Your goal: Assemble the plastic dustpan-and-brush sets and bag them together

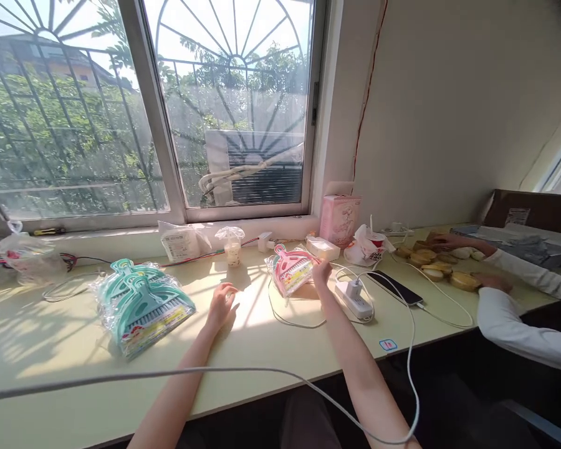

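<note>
My right hand (pixel 322 272) grips the right edge of a pink dustpan and brush set (pixel 290 269) in clear plastic wrap. The set is tilted, its bristles and printed label facing me. My left hand (pixel 221 304) is on the table to the left of it, fingers loosely bent and apart, with nothing in them. Further left lies a pile of mint-green dustpan and brush sets (pixel 144 305), also in clear wrap, their labels toward the front.
A power strip (pixel 354 300), a charging phone (pixel 396 288) and loose cables lie right of my right arm. A drink cup (pixel 230 246) and a pink box (pixel 340 219) stand along the window side. At far right, another person's hands (pixel 494 284) handle round tan objects (pixel 434 270).
</note>
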`<action>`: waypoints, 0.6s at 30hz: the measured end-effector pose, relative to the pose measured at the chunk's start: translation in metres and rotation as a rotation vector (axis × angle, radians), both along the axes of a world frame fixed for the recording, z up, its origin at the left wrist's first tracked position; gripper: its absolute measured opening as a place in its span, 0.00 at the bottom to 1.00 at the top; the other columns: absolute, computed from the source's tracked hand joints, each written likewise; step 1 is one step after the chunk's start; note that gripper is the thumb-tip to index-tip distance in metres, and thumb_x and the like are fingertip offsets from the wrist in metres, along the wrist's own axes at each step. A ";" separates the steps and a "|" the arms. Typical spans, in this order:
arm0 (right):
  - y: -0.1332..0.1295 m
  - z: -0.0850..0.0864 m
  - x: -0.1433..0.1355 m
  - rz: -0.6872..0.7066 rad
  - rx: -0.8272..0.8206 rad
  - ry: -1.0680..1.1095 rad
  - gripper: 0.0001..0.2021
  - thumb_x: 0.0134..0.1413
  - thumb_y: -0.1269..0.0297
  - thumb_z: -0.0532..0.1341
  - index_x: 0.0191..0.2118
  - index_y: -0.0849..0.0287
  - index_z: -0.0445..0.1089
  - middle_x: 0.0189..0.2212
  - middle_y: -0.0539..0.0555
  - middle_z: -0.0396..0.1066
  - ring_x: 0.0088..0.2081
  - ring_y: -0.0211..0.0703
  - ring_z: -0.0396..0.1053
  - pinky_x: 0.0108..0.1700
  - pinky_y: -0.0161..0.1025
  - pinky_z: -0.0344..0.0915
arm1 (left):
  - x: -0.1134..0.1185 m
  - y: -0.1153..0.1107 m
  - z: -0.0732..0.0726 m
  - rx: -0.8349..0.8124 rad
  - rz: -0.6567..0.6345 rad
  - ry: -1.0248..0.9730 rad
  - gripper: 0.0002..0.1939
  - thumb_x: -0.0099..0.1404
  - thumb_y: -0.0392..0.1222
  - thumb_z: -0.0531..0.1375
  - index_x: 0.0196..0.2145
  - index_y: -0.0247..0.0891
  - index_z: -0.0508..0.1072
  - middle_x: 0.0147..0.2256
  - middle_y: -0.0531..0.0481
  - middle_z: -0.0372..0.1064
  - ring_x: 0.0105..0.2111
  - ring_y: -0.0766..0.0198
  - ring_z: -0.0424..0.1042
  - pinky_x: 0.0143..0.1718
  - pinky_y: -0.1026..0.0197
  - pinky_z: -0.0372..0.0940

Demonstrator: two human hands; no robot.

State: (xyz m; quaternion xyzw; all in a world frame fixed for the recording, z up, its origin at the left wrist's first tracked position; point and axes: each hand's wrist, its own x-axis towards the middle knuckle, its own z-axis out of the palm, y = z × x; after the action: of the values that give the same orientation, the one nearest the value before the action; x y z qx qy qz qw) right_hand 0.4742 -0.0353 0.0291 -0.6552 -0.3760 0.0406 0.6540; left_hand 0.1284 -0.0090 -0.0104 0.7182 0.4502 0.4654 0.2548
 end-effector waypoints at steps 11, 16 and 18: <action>0.021 -0.025 -0.175 0.364 -0.066 0.046 0.11 0.57 0.64 0.58 0.42 0.59 0.75 0.40 0.61 0.77 0.44 0.54 0.75 0.49 0.47 0.69 | -0.014 -0.005 0.015 -0.393 -0.223 -0.704 0.32 0.60 0.58 0.64 0.57 0.40 0.67 0.48 0.39 0.75 0.48 0.47 0.76 0.45 0.47 0.72; -0.008 -0.033 -0.188 0.427 0.022 -0.501 0.21 0.61 0.66 0.60 0.59 0.52 0.65 0.61 0.62 0.64 0.64 0.57 0.58 0.63 0.58 0.57 | -0.019 0.000 0.009 -0.350 -0.038 -0.741 0.20 0.61 0.44 0.62 0.51 0.38 0.67 0.41 0.44 0.75 0.39 0.57 0.78 0.42 0.52 0.74; -0.017 -0.029 -0.187 0.566 0.035 -0.740 0.15 0.65 0.64 0.58 0.56 0.50 0.68 0.58 0.60 0.68 0.62 0.55 0.62 0.62 0.56 0.57 | -0.015 0.001 0.005 -0.312 -0.031 -0.719 0.20 0.61 0.46 0.62 0.49 0.38 0.67 0.40 0.45 0.75 0.38 0.58 0.77 0.41 0.53 0.74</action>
State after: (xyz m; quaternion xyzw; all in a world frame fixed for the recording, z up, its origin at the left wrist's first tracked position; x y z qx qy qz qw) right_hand 0.2869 -0.0520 0.0003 -0.4862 -0.7486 -0.0254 0.4501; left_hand 0.1133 -0.0080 -0.0053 0.4683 0.3868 0.6095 0.5095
